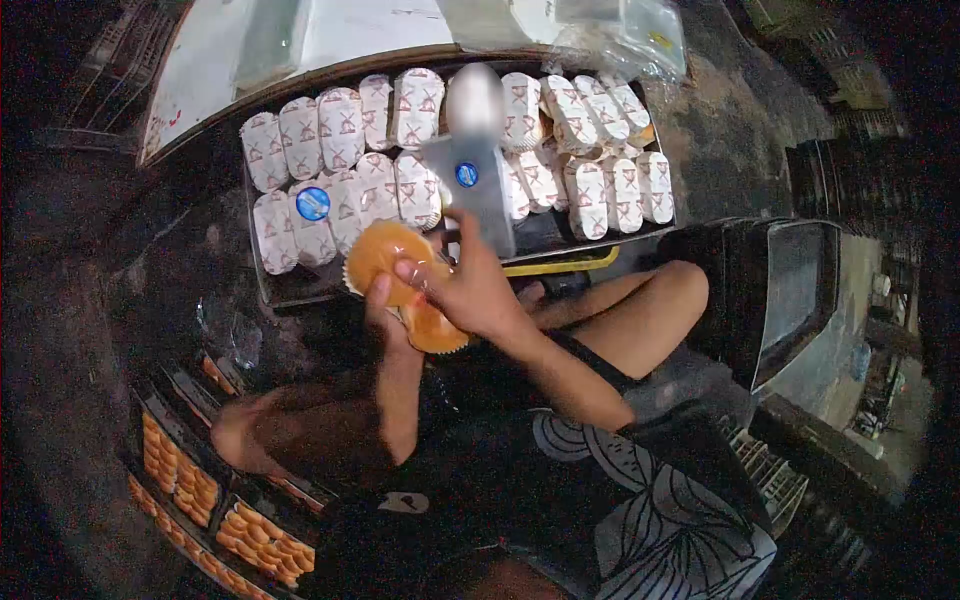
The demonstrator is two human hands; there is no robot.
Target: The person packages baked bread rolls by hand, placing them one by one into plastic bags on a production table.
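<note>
Over my lap, in front of the near edge of the tray, my hands hold two golden-brown buns in white pleated paper cups. The upper bun [372, 250] shows its rounded top, and the lower bun [433, 328] sits just below it. My left hand [392, 325] grips them from below, thumb pressed up against the upper one. Across the buns from the right comes my right hand [470, 285], its thumb on the upper bun. A clear plastic bag [487, 215] with a round blue label lies on the tray just beyond my right hand.
A dark tray [285, 297] holds rows of buns [300, 138] turned paper-side up. Behind it is a white surface with plastic bags [600, 45]. More trays of golden buns [262, 540] stand at lower left. Stacked black trays [795, 300] stand at right.
</note>
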